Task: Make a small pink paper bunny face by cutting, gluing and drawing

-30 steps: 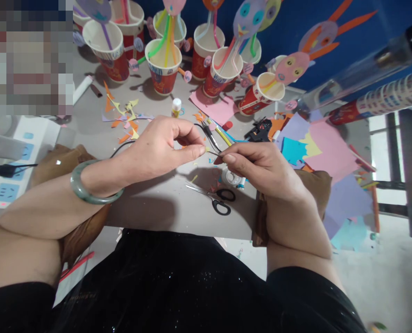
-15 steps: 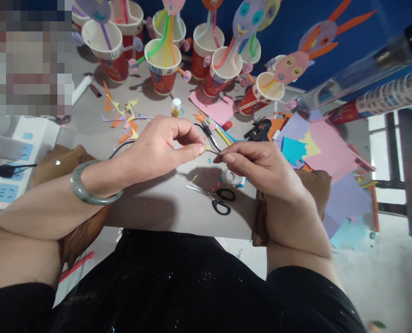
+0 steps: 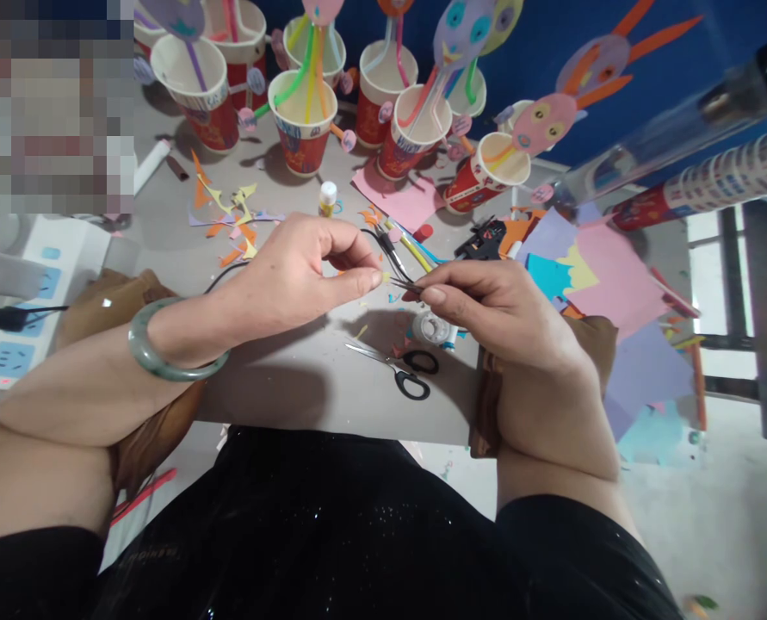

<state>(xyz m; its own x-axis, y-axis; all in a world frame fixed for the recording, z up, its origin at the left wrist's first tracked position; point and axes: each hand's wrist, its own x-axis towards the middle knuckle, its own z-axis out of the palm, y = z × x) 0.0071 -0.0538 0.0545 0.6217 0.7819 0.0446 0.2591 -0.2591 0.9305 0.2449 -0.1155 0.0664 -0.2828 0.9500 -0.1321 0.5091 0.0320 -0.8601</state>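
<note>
My left hand (image 3: 312, 271), with a green bangle on its wrist, pinches a tiny yellow piece (image 3: 385, 277) between thumb and forefinger. Thin dark tweezers (image 3: 406, 285) are gripped in my right hand (image 3: 486, 301); their slightly parted tips point left, close to the yellow piece. Whether the tips touch it I cannot tell. Below the hands lie scissors with black handles (image 3: 411, 385) on the grey table (image 3: 273, 379). A small white roll-like item (image 3: 432, 327) sits just under my right hand, partly hidden.
Several red paper cups (image 3: 302, 129) with paper faces on straws line the back. A glue stick (image 3: 327, 199), paper scraps (image 3: 234, 202) and a black glue gun (image 3: 481, 239) lie beyond the hands. Coloured paper sheets (image 3: 615, 284) are at right, a power strip (image 3: 40, 297) at left.
My right hand has drawn slightly right, and the tweezer tips now show parted, a little back from the yellow piece. My left hand keeps its pinch in the same place.
</note>
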